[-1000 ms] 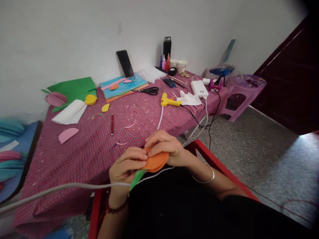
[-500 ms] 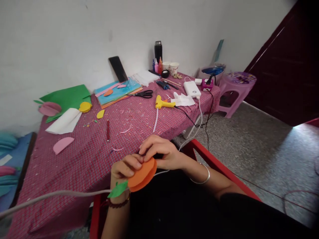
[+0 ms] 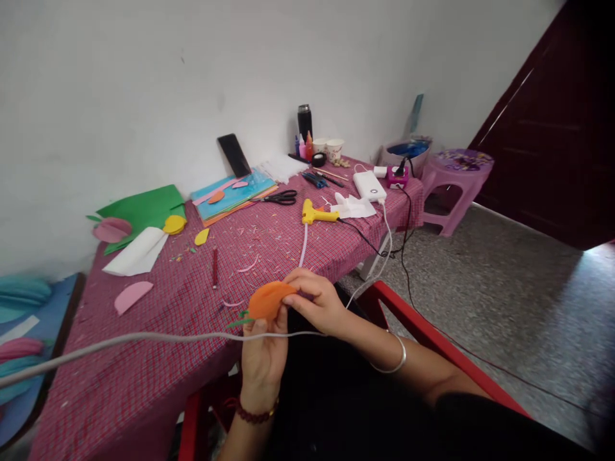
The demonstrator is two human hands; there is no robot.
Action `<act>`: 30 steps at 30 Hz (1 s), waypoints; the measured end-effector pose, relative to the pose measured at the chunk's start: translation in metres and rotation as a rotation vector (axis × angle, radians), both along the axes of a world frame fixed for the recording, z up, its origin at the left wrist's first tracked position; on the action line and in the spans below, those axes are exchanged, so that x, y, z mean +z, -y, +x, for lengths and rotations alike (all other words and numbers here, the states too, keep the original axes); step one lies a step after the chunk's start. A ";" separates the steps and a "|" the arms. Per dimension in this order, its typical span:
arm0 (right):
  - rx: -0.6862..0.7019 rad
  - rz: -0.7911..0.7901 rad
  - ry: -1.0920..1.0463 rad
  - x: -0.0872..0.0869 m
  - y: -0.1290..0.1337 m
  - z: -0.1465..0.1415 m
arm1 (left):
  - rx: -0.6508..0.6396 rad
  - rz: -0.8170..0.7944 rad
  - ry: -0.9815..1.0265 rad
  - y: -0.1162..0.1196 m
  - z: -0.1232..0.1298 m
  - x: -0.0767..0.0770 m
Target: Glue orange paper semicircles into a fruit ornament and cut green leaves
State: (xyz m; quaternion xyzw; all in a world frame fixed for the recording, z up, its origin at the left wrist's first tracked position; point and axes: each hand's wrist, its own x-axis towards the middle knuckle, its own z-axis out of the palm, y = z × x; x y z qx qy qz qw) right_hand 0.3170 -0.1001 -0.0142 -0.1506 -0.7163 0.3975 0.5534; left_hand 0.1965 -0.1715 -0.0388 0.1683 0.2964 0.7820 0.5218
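Note:
An orange paper piece (image 3: 269,299) with layered round edges and a green leaf (image 3: 240,323) at its left end is held up at the front edge of the table. My left hand (image 3: 265,349) grips it from below, palm turned up, with the thumb near the leaf. My right hand (image 3: 314,299) pinches its right end between thumb and fingers. A white cable (image 3: 158,336) runs across in front of my left hand. A yellow glue gun (image 3: 318,212) lies on the table beyond my hands.
The checked cloth (image 3: 182,307) carries a red pen (image 3: 214,269), a pink half-round (image 3: 133,296), scissors (image 3: 281,197), coloured sheets (image 3: 230,195) and a white power bank (image 3: 369,186). A red chair arm (image 3: 446,349) is at the right.
The orange piece has moved up and tipped, so its face shows differently. My left hand has rolled palm up beneath it. The view has shifted slightly.

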 end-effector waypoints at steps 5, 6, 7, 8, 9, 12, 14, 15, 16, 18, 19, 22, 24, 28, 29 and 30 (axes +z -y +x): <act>0.040 -0.101 -0.043 -0.008 0.000 -0.002 | 0.125 -0.167 0.020 0.003 0.002 0.009; 0.056 -0.122 -0.055 -0.009 0.000 -0.003 | 0.135 -0.182 0.025 0.004 0.003 0.010; 0.072 -0.140 -0.067 -0.011 0.000 -0.003 | 0.135 -0.188 0.031 0.004 0.003 0.011; 0.087 -0.154 -0.076 -0.011 0.000 -0.004 | 0.122 -0.190 0.036 0.005 0.004 0.011; 0.098 -0.166 -0.082 -0.012 0.000 -0.005 | 0.099 -0.192 0.039 0.005 0.005 0.011; 0.115 -0.206 -0.086 -0.015 0.001 -0.007 | 0.055 -0.206 0.028 0.004 0.007 0.009; 0.113 -0.249 -0.072 -0.017 0.001 -0.008 | 0.075 -0.186 -0.006 0.003 0.009 0.006; 0.115 -0.272 -0.076 -0.018 0.001 -0.009 | 0.088 -0.160 -0.042 0.002 0.009 0.005; 0.122 -0.293 -0.088 -0.019 0.001 -0.009 | 0.098 -0.127 -0.096 0.002 0.008 0.003; 0.159 -0.311 -0.111 -0.020 -0.001 -0.009 | 0.139 -0.049 -0.282 0.003 0.006 0.000; 0.181 -0.303 -0.116 -0.021 -0.002 -0.009 | 0.182 -0.007 -0.417 0.005 0.003 -0.001; 0.224 -0.240 -0.092 -0.021 -0.008 -0.008 | 0.328 0.118 -0.890 0.012 -0.006 -0.001; 0.227 -0.217 -0.090 -0.020 -0.011 -0.008 | 0.370 0.186 -1.109 0.016 -0.012 0.002; 0.221 -0.201 -0.072 -0.020 -0.012 -0.009 | 0.387 0.239 -1.217 0.018 -0.016 0.007; 0.217 -0.187 -0.059 -0.020 -0.012 -0.008 | 0.389 0.235 -1.222 0.017 -0.016 0.008; 0.208 -0.166 -0.044 -0.019 -0.011 -0.008 | 0.390 0.225 -1.226 0.016 -0.016 0.008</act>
